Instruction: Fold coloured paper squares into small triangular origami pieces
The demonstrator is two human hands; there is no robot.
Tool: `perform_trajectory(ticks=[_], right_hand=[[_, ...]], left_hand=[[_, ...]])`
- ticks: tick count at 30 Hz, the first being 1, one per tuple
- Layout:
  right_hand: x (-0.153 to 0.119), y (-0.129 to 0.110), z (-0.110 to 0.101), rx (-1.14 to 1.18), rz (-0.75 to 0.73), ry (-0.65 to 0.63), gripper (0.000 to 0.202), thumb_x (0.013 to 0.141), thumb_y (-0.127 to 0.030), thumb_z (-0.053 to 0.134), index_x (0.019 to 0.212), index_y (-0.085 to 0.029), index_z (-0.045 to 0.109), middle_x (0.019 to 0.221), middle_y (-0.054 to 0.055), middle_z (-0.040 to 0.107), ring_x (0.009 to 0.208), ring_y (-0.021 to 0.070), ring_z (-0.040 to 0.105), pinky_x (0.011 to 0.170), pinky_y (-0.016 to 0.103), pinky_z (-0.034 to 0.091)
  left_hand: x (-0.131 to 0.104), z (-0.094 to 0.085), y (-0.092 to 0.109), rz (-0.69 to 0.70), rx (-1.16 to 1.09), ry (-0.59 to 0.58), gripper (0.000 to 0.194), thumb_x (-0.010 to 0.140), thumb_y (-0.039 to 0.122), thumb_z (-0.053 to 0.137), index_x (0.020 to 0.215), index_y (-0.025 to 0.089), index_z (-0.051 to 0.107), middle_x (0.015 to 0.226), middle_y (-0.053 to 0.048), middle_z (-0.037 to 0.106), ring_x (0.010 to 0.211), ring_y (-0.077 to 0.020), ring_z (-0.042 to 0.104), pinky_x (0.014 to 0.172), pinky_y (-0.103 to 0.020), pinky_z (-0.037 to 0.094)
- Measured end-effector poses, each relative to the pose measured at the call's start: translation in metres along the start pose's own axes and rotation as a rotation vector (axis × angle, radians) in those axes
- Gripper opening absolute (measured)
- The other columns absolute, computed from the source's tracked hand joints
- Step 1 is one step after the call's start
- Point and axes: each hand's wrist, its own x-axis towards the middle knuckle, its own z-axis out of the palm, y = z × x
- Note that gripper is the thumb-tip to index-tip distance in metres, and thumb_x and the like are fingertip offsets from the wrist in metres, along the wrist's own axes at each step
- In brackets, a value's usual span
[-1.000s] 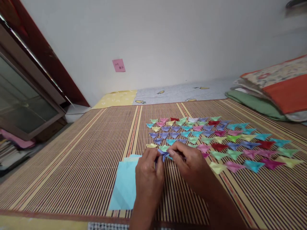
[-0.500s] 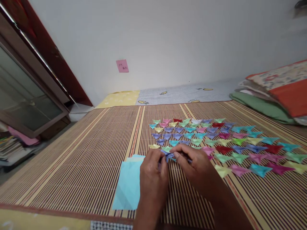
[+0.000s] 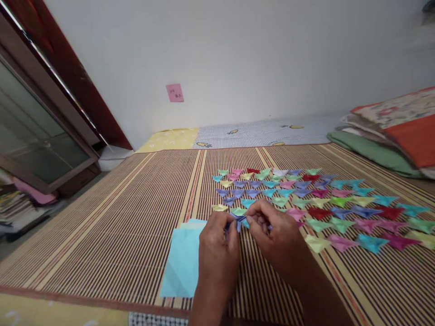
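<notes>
Between my two hands is a small folded piece of blue-purple paper [image 3: 239, 220], held just above the striped mat. My left hand [image 3: 219, 240] pinches its left side, fingers closed. On its right side, the thumb and fingertips of my right hand [image 3: 273, 228] are closed on it, the other fingers curled in. My fingers cover much of the paper. Beside my left hand lies a stack of light blue paper sheets [image 3: 181, 262], partly hidden by that hand. Beyond and to the right, rows of folded paper boats [image 3: 319, 213] in many colours spread over the mat.
The striped mat [image 3: 129, 235] covers the bed. Folded bedding [image 3: 377, 151] and an orange patterned cushion [image 3: 413, 140] lie at the right. A pink note [image 3: 175, 93] is stuck on the white wall [image 3: 254, 59]. A glass-fronted cabinet [image 3: 37, 122] stands at the left, near piled books [image 3: 15, 206].
The right fingers have shifted slightly on the folded blue-purple paper, which stays between both hands. The view has moved a little; the boats and the sheets lie as before.
</notes>
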Motion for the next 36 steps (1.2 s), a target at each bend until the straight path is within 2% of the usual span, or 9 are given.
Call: perform_trajectory(ticks=[2,9,12,18,24,29,33,36], right_hand=[[0.000,-0.001,0.000,-0.018,-0.031,-0.008,0.014,0.088,-0.014,0.050,0.077,-0.022,0.054,0.064,-0.003,0.049,0.058,0.0148,0.048,0.057,0.029,0.038],[0.002,0.004,0.000,-0.039,-0.159,0.037,0.016,0.092,-0.012,0.049,0.082,-0.021,0.056,0.081,0.003,0.058,0.076,0.0191,0.057,0.068,0.033,0.043],[0.003,0.003,0.000,-0.032,-0.196,0.014,0.017,0.094,-0.012,0.048,0.083,-0.021,0.056,0.085,0.005,0.059,0.081,0.0201,0.058,0.072,0.034,0.045],[0.002,0.004,-0.002,-0.036,-0.183,-0.022,0.016,0.095,-0.015,0.048,0.085,-0.021,0.059,0.086,0.005,0.061,0.080,0.0205,0.059,0.071,0.035,0.046],[0.001,0.006,-0.002,-0.006,-0.221,-0.084,0.018,0.095,-0.013,0.048,0.093,-0.021,0.063,0.093,0.006,0.067,0.089,0.0212,0.066,0.077,0.036,0.051],[0.002,0.008,-0.003,-0.018,-0.180,-0.013,0.022,0.092,-0.013,0.052,0.108,-0.021,0.065,0.099,0.006,0.071,0.088,0.0207,0.068,0.078,0.035,0.053],[0.002,0.012,-0.005,-0.015,-0.122,-0.012,0.010,0.093,-0.018,0.055,0.092,-0.022,0.064,0.087,0.003,0.069,0.077,0.0188,0.066,0.070,0.032,0.051],[0.001,0.014,-0.004,-0.006,-0.107,-0.044,0.011,0.092,-0.019,0.056,0.085,-0.022,0.063,0.081,0.002,0.068,0.073,0.0183,0.064,0.067,0.032,0.049]], left_hand=[[0.000,0.000,0.000,-0.013,-0.001,0.000,0.020,0.093,0.008,0.055,0.078,0.019,0.060,0.077,-0.001,0.061,0.073,-0.0170,0.058,0.067,-0.029,0.043],[0.000,0.000,0.001,-0.036,-0.020,-0.001,0.021,0.093,0.009,0.055,0.076,0.020,0.060,0.077,-0.002,0.063,0.072,-0.0174,0.059,0.066,-0.029,0.044],[0.000,-0.001,0.001,-0.060,-0.043,-0.010,0.020,0.093,0.010,0.055,0.077,0.020,0.061,0.077,-0.002,0.063,0.073,-0.0175,0.060,0.067,-0.030,0.044],[0.001,-0.003,0.000,-0.130,-0.115,-0.044,0.017,0.095,0.014,0.057,0.081,0.020,0.064,0.079,-0.003,0.067,0.075,-0.0181,0.063,0.069,-0.030,0.045],[0.001,-0.005,0.001,-0.145,-0.126,-0.055,0.017,0.095,0.015,0.055,0.082,0.019,0.064,0.080,-0.003,0.067,0.075,-0.0188,0.063,0.069,-0.031,0.045],[0.002,-0.006,0.000,-0.127,-0.109,-0.046,0.016,0.093,0.013,0.057,0.079,0.019,0.064,0.079,-0.002,0.066,0.074,-0.0183,0.062,0.068,-0.029,0.045],[0.002,-0.005,-0.001,-0.139,-0.099,-0.025,0.016,0.092,0.013,0.058,0.079,0.020,0.064,0.078,-0.002,0.066,0.074,-0.0185,0.063,0.068,-0.029,0.045],[0.003,-0.006,0.000,-0.157,-0.117,-0.029,0.014,0.091,0.013,0.059,0.079,0.019,0.065,0.076,-0.002,0.066,0.073,-0.0185,0.063,0.067,-0.030,0.045]])
